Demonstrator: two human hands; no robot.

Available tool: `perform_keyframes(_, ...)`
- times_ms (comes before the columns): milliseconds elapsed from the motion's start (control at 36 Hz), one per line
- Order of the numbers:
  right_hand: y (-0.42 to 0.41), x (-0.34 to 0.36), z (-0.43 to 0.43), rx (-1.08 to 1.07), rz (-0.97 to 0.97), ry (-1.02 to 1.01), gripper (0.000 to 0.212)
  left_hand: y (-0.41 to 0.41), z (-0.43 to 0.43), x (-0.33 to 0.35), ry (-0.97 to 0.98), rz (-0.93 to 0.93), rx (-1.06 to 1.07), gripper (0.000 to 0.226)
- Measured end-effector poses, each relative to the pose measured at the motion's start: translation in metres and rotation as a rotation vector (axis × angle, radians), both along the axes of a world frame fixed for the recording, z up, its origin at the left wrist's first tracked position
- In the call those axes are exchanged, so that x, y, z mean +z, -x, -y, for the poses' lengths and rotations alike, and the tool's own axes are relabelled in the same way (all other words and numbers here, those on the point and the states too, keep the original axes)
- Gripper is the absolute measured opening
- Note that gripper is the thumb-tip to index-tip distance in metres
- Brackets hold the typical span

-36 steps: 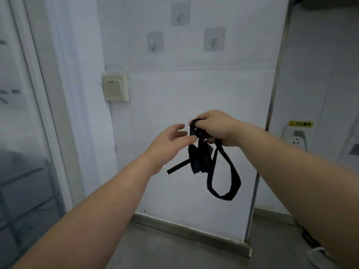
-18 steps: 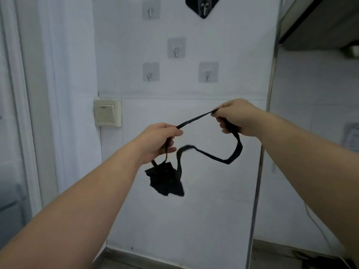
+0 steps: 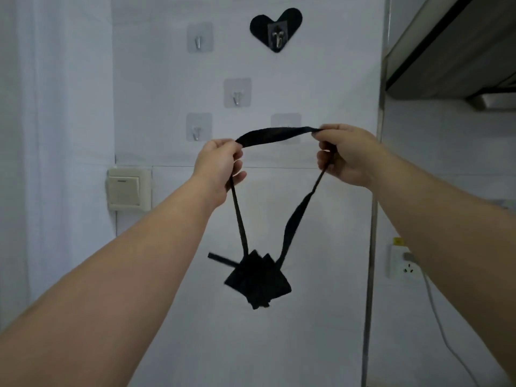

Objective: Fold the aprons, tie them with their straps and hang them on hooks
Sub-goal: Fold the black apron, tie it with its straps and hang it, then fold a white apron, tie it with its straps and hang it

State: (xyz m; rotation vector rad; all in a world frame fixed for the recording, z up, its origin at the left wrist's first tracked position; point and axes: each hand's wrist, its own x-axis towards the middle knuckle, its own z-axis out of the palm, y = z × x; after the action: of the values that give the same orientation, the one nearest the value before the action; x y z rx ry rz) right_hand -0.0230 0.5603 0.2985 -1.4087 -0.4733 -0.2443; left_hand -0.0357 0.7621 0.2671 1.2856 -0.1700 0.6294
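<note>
Two hands shared the strap. Right of the light switch (image 3: 127, 188), your left hand (image 3: 216, 166) pinched one end of the top span. The strap (image 3: 275, 135) ran level across to your right hand (image 3: 347, 155), which pinched the other end, so the loop's long axis lay sideways along the wall. The folded apron (image 3: 258, 280) hung below, about midway between your grips. The middle hook (image 3: 237, 94) sat above the span, nearer your left hand. The lower right hook (image 3: 284, 120) was partly hidden behind the strap. Hooking it probably called for lifting both hands evenly.
</note>
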Motion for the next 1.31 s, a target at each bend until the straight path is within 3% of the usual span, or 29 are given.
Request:
perform_keyframes(111,-0.008,0.012,-0.013,0.038,0.019,-0.03,0.017,-0.01,0.015,0.007,-0.07,0.071,-0.043,0.015)
perform_keyframes(250,-0.02,0.029,-0.023,-0.09,0.112,-0.03,0.031,-0.017,0.023,0.025,-0.065,0.201,-0.066,0.021)
perform_keyframes(333,-0.023,0.036,-0.024,-0.074,0.184,-0.01,0.024,-0.025,0.02,0.034,-0.114,0.27,-0.05,0.024)
perform_keyframes(417,-0.025,0.035,-0.026,-0.182,0.363,0.19,0.012,-0.036,0.018,0.04,-0.262,0.289,0.102,0.029)
perform_keyframes(472,-0.033,0.032,-0.027,-0.338,0.494,0.365,0.019,-0.043,0.018,0.042,-0.388,0.28,0.214,0.032)
perform_keyframes(583,-0.05,0.02,-0.027,-0.514,0.568,0.558,0.029,-0.051,0.022,0.036,-0.569,0.239,0.332,0.036)
perform_keyframes(722,-0.051,-0.001,-0.031,-0.582,0.553,0.72,0.033,-0.049,0.021,0.008,-0.74,0.272,0.376,0.038)
perform_keyframes(833,-0.043,-0.026,-0.031,-0.455,0.464,0.75,0.028,-0.039,0.022,-0.017,-0.77,0.181,0.192,0.043)
perform_keyframes(917,-0.037,-0.041,-0.031,-0.397,0.435,0.739,0.027,-0.035,0.023,-0.027,-0.805,0.131,0.186,0.041)
perform_keyframes(1139,-0.006,-0.057,-0.002,-0.448,0.313,0.581,0.027,-0.008,0.037,-0.035,-0.691,0.109,0.156,0.036)
perform_keyframes(1306,0.012,-0.071,0.039,-0.536,0.221,0.553,0.017,0.004,0.075,-0.045,-0.622,0.143,0.015,0.031)
